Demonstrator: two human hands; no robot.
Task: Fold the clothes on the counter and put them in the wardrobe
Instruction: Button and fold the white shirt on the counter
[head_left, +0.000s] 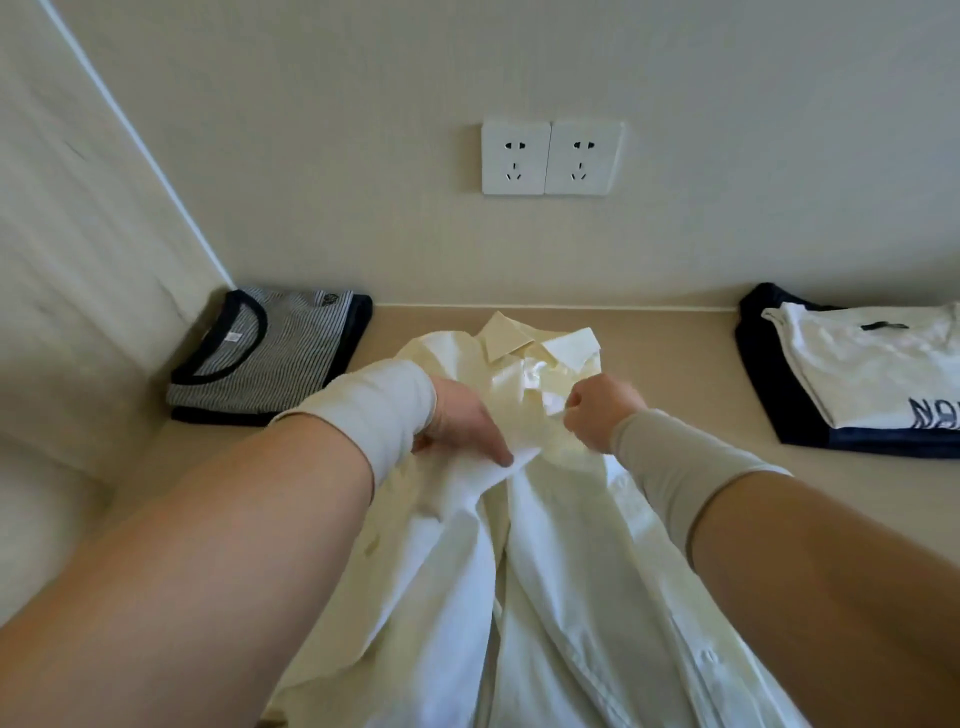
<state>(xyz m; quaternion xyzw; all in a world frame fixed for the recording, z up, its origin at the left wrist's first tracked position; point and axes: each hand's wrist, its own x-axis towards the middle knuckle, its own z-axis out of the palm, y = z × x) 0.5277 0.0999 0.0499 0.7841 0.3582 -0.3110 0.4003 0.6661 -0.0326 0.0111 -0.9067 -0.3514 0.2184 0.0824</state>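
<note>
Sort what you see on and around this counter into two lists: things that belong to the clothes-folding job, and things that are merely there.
Part of the job:
white collared shirt, gripped by left hand and right hand
folded striped T-shirt
white printed T-shirt lying on a navy garment
counter

Merely there:
twin wall sockets

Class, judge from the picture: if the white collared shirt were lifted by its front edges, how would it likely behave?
The white collared shirt would probably droop: it already creases around the left hand and right hand. Its collar looks somewhat stiffer. Likely light.
</note>
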